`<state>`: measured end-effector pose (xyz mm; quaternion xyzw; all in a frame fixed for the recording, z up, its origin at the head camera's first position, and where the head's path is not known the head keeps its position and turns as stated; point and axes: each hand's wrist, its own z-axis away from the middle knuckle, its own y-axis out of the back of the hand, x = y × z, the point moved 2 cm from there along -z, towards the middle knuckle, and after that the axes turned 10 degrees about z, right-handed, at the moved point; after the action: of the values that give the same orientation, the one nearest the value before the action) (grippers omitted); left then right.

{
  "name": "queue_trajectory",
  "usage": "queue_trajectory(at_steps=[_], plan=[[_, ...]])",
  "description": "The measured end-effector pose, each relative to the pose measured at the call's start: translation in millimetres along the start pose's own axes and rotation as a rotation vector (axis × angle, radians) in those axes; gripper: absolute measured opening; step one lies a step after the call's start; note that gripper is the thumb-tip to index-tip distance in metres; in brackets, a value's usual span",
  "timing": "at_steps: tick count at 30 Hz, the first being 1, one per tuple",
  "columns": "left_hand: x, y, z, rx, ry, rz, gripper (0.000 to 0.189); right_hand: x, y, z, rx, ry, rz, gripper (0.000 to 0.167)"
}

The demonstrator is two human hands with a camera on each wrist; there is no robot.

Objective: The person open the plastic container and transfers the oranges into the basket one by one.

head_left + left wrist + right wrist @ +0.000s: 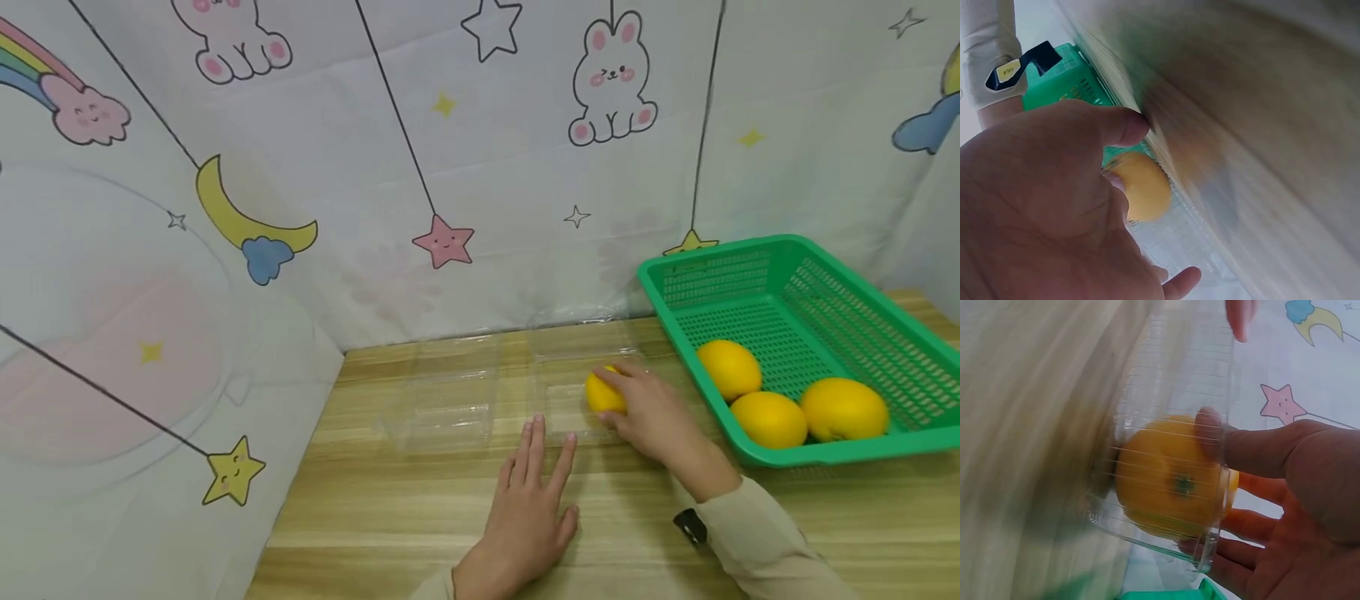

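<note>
My right hand holds an orange inside the near part of a clear plastic box. The right wrist view shows this fruit, with a green stem spot, through the box's ribbed clear wall; thumb and fingers are around it. My left hand lies low over the table with fingers straight and spread, fingertips right at the box's front edge. In the left wrist view, the left palm faces the camera and holds nothing, with the orange beyond it.
A green perforated basket stands at the right with three more oranges in its near end. Left of the box in use lies another clear plastic box. A patterned white cloth rises behind the wooden table.
</note>
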<state>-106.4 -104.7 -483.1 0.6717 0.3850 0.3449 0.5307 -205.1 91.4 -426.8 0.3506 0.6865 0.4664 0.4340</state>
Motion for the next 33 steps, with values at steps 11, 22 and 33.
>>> queue_trajectory(at_steps=[11, 22, 33], plan=[[-0.6, 3.2, 0.7, -0.023, 0.001, 0.006, 0.087, -4, 4, -2.7, -0.06, 0.005, -0.02, 0.06], [4.2, 16.9, 1.5, -0.083, 0.024, 0.021, 0.085, -12, 5, -5.5, -0.108, -0.011, -0.007, 0.059], [5.3, 17.0, 0.7, -0.075, 0.013, 0.032, 0.086, -12, 7, -4.2, -0.126, -0.001, -0.021, 0.058]])
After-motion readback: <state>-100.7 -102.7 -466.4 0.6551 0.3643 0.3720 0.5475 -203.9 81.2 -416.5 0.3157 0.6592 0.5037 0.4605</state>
